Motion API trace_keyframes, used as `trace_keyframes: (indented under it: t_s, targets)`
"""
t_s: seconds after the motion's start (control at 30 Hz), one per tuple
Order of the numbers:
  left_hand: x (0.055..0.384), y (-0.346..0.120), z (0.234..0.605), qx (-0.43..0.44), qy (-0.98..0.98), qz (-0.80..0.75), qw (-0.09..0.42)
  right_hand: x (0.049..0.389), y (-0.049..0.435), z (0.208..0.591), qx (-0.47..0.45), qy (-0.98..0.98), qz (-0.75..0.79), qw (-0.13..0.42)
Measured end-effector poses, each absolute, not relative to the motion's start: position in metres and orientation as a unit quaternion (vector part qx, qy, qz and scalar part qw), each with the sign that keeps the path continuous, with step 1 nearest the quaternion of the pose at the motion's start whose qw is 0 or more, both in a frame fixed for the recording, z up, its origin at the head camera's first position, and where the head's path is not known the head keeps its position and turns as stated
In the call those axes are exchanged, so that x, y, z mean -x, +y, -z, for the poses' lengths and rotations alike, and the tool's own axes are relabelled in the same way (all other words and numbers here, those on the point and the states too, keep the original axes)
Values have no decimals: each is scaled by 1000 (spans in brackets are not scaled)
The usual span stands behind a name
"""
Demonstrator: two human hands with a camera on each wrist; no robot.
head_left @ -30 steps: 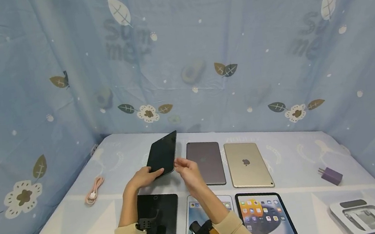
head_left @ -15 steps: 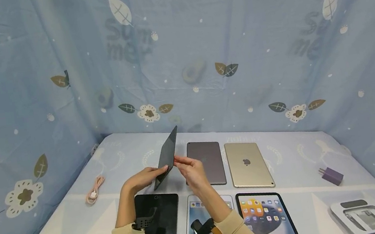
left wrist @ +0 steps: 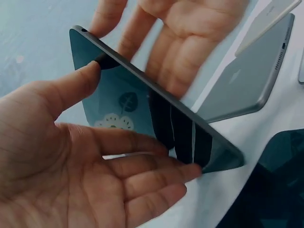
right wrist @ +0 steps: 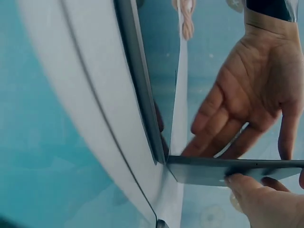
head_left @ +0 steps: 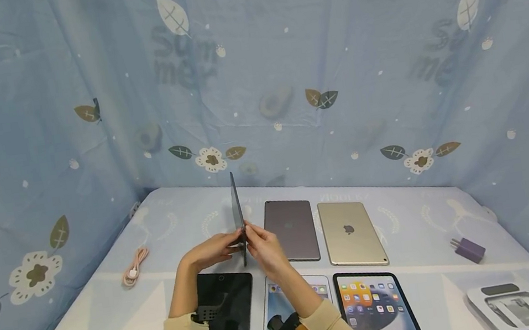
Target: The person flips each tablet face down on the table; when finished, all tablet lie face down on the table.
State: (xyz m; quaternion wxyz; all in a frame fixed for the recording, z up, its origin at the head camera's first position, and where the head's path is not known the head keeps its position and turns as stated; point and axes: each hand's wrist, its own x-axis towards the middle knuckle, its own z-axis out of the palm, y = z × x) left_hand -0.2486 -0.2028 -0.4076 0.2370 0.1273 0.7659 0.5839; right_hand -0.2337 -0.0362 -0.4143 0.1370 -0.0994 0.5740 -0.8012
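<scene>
From here I see a dark tablet [head_left: 237,207] held upright, edge-on, mid-frame. The left hand [head_left: 212,251] is spread wide, thumb and fingers touching its shiny screen [left wrist: 137,107]. The right hand [head_left: 268,250] touches the back [right wrist: 202,175]; I can't tell how curled it is. A gray tablet [head_left: 293,231] and a gold tablet [head_left: 353,242] lie right of center.

Head view bright, evenly lit; white glare on flat-lying black tablet [head_left: 237,302]. Wrist views dimmer, bluish; reflections across held tablet [left wrist: 135,104].
</scene>
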Motion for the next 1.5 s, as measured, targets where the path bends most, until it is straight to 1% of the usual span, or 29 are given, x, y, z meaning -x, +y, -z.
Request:
trace_keyframes:
  t_s: [0.1,0.33,0.47,0.57,0.8,0.9,1.23,1.33,1.4,1.5]
  targets:
    - [248,-207,405,-141,759,-595,225,233,-37,416,108,582,790,159]
    - [245,-206,391,-130,769,-599,182,235,-37,422,92,592,778,189]
    - [243,-205,384,-129,782,-590,154,236,-37,425,88,603,767,203]
    - [242,-207,381,-124,786,-588,143,236,-37,426,88,620,752,206]
    - [242,-215,384,-133,745,-633,160,234,-39,431,123,678,700,188]
    - [241,-220,385,-144,735,-644,157,233,-42,433,141,699,678,177]
    - [237,-239,386,-168,753,-632,72,230,-43,435,151,723,650,179]
    - [235,-246,387,-176,769,-612,46,229,-43,436,162,738,633,171]
    - [233,-251,389,-178,777,-602,38,229,-43,437,168,747,621,166]
    - [231,-257,393,-182,782,-595,45,227,-42,438,174,764,602,153]
